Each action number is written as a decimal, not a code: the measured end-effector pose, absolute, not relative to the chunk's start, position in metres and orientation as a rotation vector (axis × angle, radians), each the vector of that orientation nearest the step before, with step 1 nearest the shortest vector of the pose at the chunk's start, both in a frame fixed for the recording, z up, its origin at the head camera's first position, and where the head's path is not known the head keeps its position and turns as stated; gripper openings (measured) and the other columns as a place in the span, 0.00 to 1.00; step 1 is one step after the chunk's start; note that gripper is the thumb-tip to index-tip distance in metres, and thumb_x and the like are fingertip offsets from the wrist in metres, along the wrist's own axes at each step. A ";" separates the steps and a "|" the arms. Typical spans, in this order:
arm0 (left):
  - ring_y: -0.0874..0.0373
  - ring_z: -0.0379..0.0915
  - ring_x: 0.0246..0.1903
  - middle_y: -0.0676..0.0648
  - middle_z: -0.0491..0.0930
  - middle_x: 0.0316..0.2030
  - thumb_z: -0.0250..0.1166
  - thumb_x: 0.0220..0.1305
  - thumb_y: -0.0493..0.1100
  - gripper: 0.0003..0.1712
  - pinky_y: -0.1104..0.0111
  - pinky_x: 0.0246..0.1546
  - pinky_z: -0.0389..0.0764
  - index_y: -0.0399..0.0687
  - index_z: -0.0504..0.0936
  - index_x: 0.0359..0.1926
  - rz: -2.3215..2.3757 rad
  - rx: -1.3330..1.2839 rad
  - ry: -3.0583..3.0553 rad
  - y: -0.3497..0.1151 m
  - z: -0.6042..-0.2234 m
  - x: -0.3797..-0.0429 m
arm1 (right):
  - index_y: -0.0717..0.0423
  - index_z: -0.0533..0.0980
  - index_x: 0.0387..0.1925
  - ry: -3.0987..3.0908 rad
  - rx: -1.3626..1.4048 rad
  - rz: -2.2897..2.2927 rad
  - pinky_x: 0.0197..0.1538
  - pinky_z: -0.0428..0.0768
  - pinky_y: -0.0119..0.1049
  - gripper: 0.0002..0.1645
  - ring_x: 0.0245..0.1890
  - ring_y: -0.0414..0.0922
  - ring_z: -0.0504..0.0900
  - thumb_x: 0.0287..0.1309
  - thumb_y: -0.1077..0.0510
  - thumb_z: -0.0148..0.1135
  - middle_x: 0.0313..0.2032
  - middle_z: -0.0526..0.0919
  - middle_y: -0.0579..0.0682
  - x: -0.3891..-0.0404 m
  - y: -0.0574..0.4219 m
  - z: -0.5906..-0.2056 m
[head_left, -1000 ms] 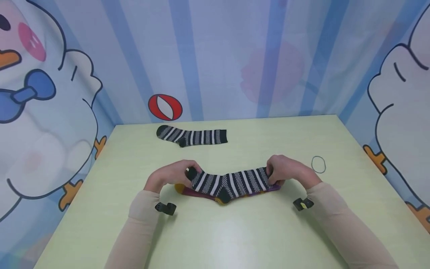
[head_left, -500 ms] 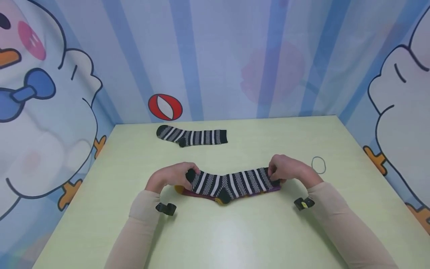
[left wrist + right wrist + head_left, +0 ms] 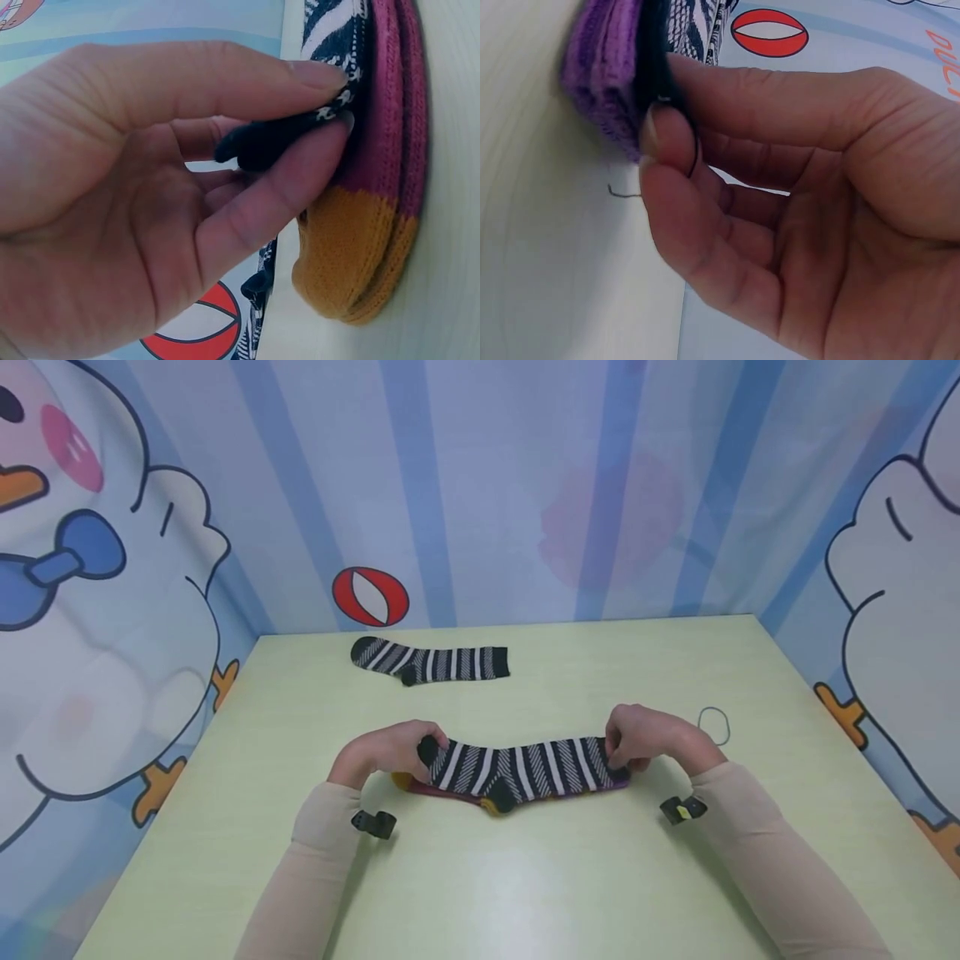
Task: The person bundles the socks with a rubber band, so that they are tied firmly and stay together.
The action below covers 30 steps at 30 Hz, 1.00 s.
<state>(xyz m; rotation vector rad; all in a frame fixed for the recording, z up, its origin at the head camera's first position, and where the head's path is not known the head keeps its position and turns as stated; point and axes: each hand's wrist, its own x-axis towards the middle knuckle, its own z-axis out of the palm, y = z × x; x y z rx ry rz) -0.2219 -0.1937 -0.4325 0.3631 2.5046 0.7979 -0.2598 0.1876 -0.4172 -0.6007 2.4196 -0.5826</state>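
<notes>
A black-and-white striped sock lies stretched over a pair of maroon, mustard and purple socks. Its black toe is pinched between the thumb and finger of my left hand. At the other end, my right hand pinches the black cuff. In the left wrist view the mustard toes of the two lower socks lie stacked beside my fingertips. The right wrist view has the purple cuffs layered right beside the dark cuff I hold.
Another striped sock lies flat near the back of the pale table. A thin elastic band rests right of my right hand. A printed curtain rises along the table's back edge.
My right hand has shifted slightly to the right with the striped sock's cuff, drawing it out toward the purple cuffs' end. The left hand stays at the toe.
</notes>
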 end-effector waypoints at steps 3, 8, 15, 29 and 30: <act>0.50 0.67 0.51 0.45 0.74 0.53 0.75 0.50 0.30 0.28 0.57 0.56 0.72 0.45 0.78 0.52 0.803 0.364 2.494 -0.194 -0.433 -0.221 | 0.58 0.78 0.25 2.421 -0.605 -0.572 0.30 0.82 0.37 0.07 0.23 0.43 0.81 0.55 0.67 0.69 0.25 0.81 0.50 -0.259 0.187 -0.418; 0.50 0.67 0.49 0.45 0.75 0.52 0.75 0.49 0.31 0.28 0.59 0.51 0.73 0.46 0.77 0.52 0.787 0.370 2.476 -0.195 -0.431 -0.218 | 0.58 0.78 0.25 2.435 -0.625 -0.538 0.30 0.80 0.36 0.08 0.23 0.43 0.79 0.54 0.66 0.70 0.26 0.80 0.50 -0.260 0.186 -0.420; 0.52 0.70 0.45 0.48 0.76 0.47 0.69 0.63 0.41 0.14 0.58 0.49 0.73 0.50 0.79 0.48 0.725 0.435 2.483 -0.197 -0.421 -0.215 | 0.58 0.78 0.27 2.447 -0.626 -0.508 0.31 0.80 0.37 0.07 0.25 0.43 0.79 0.54 0.65 0.71 0.27 0.80 0.50 -0.263 0.187 -0.421; 0.54 0.70 0.32 0.46 0.76 0.36 0.72 0.59 0.36 0.16 0.63 0.36 0.72 0.49 0.78 0.47 0.704 0.414 2.483 -0.198 -0.422 -0.217 | 0.58 0.79 0.27 2.459 -0.633 -0.480 0.31 0.79 0.36 0.07 0.26 0.43 0.79 0.55 0.64 0.71 0.27 0.80 0.49 -0.264 0.187 -0.423; 0.54 0.70 0.32 0.46 0.76 0.36 0.72 0.58 0.36 0.17 0.63 0.36 0.72 0.49 0.78 0.47 0.692 0.407 2.496 -0.198 -0.422 -0.217 | 0.58 0.79 0.27 2.459 -0.635 -0.481 0.31 0.79 0.36 0.07 0.25 0.43 0.79 0.55 0.64 0.71 0.27 0.81 0.49 -0.264 0.187 -0.422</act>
